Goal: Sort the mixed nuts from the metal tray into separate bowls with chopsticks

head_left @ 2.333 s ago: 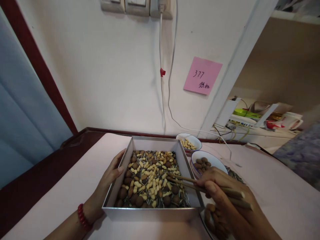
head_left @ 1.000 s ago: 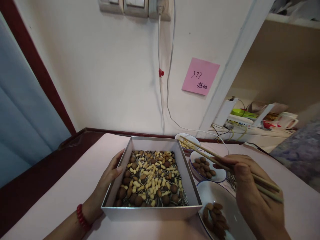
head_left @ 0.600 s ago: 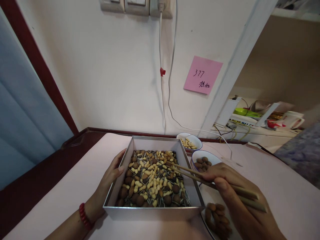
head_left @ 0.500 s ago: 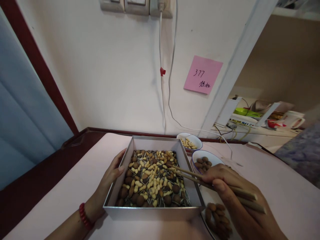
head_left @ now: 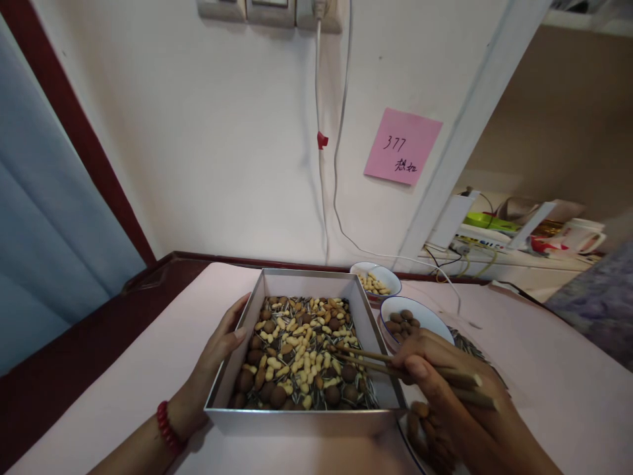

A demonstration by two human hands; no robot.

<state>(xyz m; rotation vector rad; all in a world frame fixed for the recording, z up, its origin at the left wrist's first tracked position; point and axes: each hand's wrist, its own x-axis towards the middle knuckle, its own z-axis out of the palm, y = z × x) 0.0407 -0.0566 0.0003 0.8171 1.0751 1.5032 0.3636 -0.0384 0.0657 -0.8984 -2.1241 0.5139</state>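
Observation:
A silver-rimmed box (head_left: 306, 422) holds a mix of peanuts (head_left: 304, 363), round brown nuts (head_left: 277, 396), almonds (head_left: 285, 349) and striped sunflower seeds (head_left: 370, 394). My left hand (head_left: 217, 353) steadies the box by its left wall, thumb at the rim; its fingers are partly hidden behind the wall. In my right hand (head_left: 445, 389) is a pair of chopsticks (head_left: 376, 361), which reaches over the right wall. Their tips are down among the nuts right of centre; I cannot tell whether they pinch anything.
Right of the box stand a bowl of peanuts (head_left: 373, 284), a bowl of round brown nuts (head_left: 403, 323) and a dish of almonds (head_left: 430, 435), partly under my right hand. Dark sunflower seeds (head_left: 469, 346) lie behind that hand. A white cable (head_left: 395, 256) runs down the wall onto the table.
The chopstick tips have moved down and slightly nearer to me inside the box, and my right hand has shifted a little left. A round brown nut shows where the tips were.

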